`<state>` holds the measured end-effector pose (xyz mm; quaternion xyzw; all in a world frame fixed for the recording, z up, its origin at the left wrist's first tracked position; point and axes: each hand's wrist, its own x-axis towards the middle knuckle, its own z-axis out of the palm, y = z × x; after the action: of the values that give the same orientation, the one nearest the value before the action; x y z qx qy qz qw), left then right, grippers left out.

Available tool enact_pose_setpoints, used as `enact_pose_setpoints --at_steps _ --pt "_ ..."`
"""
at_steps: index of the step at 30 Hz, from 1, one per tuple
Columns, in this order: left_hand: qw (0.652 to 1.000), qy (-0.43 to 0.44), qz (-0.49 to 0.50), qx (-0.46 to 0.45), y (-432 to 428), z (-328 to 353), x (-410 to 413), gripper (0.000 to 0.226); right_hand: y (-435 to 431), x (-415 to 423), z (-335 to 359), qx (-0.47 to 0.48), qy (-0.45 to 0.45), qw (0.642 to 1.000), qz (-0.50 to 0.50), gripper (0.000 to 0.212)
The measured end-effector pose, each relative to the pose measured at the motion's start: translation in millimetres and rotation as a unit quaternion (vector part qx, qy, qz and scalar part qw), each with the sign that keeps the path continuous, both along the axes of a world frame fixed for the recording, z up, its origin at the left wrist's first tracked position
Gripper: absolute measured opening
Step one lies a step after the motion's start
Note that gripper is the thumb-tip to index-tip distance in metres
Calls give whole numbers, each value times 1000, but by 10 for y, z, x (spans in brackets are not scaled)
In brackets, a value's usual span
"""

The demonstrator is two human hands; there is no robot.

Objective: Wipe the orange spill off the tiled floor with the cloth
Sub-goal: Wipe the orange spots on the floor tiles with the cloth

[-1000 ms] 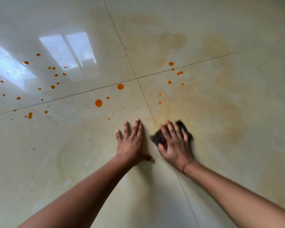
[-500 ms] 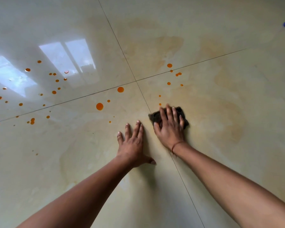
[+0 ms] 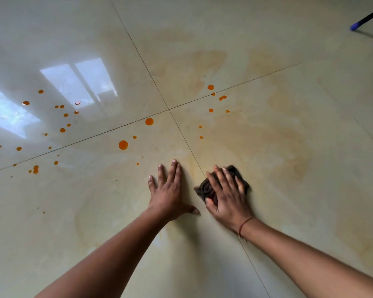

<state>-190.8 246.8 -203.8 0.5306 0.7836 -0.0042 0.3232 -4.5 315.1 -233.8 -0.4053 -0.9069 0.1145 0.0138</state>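
A dark crumpled cloth (image 3: 202,189) lies on the glossy cream tiled floor (image 3: 289,147), just right of a grout line. My right hand (image 3: 226,194) presses flat on the cloth with straight, spread fingers. My left hand (image 3: 170,190) rests flat on the bare tile beside it, fingers straight. Orange drops of the spill (image 3: 123,145) dot the floor beyond my hands, with one cluster (image 3: 215,97) far centre and several more scattered at the left (image 3: 61,117). Pale orange smears (image 3: 278,151) stain the tiles around and right of the cloth.
A blue-tipped dark pole (image 3: 363,19) slants in at the top right corner. Bright window reflections (image 3: 78,82) lie on the far left tiles. Grout lines cross at the centre (image 3: 169,109).
My right hand has drawn the cloth back toward me from its farther spot near the small drops. My left hand has stayed planted on the tile.
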Motion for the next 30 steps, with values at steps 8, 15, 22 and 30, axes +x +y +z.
enact_pose_setpoints --at_steps 8,15,22,30 --pt "1000 -2 -2 10 -4 -35 -12 146 270 -371 -12 2 6 997 -77 72" --pt "1000 -3 -3 7 -4 -11 -21 146 351 -383 -19 2 0 998 -62 70" --pt "1000 -9 9 -13 35 49 -12 142 1 -131 70 -22 10 1000 -14 57" --pt "971 -166 169 5 186 1956 36 42 122 -262 1964 -382 207 805 -403 28"
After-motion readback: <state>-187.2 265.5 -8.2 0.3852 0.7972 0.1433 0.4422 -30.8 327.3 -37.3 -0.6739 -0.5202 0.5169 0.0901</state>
